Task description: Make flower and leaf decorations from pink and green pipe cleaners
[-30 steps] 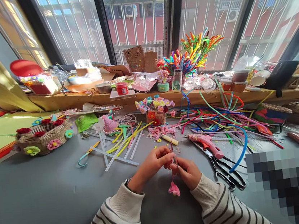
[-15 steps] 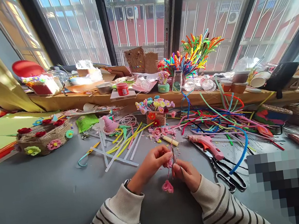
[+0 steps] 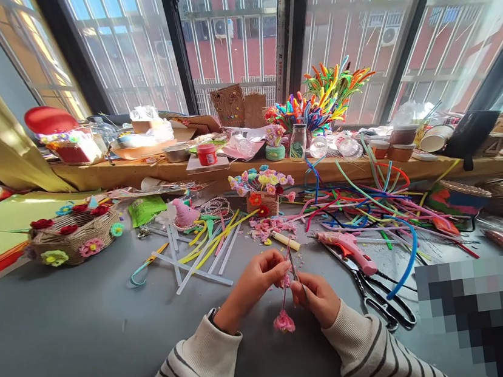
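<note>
My left hand (image 3: pixel 254 283) is closed, its thumb and finger pinching a thin pink pipe cleaner stem. A fluffy pink pipe cleaner flower (image 3: pixel 284 321) hangs below, at the stem's lower end. In my right hand (image 3: pixel 319 297) is a small pair of scissors (image 3: pixel 293 264), its blades pointing away from me, close against the stem. My fingers hide most of the scissors' handles. Pink fluff clippings (image 3: pixel 269 229) lie just beyond my hands, beside a short cream-coloured stick (image 3: pixel 287 241).
A pink glue gun (image 3: pixel 348 250) and large black-handled scissors (image 3: pixel 387 303) lie to the right, before a tangle of pipe cleaners (image 3: pixel 354 206). Glue sticks (image 3: pixel 197 270) lie left of centre. A flower basket (image 3: pixel 263 202) stands behind the clippings; a twine basket (image 3: pixel 74 238) sits far left.
The pink flower has dropped slightly lower and turned a little. Both hands keep nearly the same place, and the view has tilted slightly.
</note>
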The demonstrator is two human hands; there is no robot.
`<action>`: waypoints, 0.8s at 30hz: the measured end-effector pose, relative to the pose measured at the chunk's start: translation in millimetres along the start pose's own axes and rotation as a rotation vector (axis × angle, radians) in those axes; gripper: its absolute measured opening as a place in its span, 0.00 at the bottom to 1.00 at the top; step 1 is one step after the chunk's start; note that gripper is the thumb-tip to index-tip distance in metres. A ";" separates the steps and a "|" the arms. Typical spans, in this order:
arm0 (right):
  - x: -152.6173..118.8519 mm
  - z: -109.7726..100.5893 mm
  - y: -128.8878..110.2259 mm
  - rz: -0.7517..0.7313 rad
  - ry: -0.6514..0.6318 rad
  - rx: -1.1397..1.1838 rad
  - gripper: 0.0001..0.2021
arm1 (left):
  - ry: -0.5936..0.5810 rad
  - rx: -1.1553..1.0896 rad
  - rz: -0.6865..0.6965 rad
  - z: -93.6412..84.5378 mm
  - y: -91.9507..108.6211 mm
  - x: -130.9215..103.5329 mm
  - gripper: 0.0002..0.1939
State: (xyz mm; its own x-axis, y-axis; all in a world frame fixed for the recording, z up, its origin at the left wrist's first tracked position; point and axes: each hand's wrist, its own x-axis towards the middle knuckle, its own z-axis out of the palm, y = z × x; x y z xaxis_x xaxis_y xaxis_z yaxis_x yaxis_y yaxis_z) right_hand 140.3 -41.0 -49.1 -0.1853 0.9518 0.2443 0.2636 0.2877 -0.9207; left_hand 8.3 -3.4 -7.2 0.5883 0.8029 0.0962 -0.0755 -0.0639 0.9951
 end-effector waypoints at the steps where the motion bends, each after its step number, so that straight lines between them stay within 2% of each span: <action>1: 0.0 0.3 1.7 -0.006 -0.019 0.023 0.23 | -0.003 -0.003 0.002 0.2 0.4 -0.1 0.09; 6: 0.5 1.5 5.0 -0.031 -0.070 0.085 0.25 | -0.022 0.023 0.000 0.1 0.9 0.1 0.10; 16: 1.3 -0.3 -1.1 0.014 0.031 -0.059 0.22 | -0.016 0.034 -0.029 -2.5 -5.7 4.1 0.11; 24: 1.5 0.4 0.0 0.007 0.053 0.008 0.21 | -0.072 0.046 -0.089 -1.9 -2.5 2.9 0.12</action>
State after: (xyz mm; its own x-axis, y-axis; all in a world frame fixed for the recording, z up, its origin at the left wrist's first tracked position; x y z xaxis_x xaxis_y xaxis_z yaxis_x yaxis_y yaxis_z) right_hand 139.7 -39.7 -48.8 -0.1333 0.9583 0.2529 0.2576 0.2799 -0.9248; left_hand 8.6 0.3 -9.5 0.6473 0.7622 0.0070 0.0161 -0.0229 0.9996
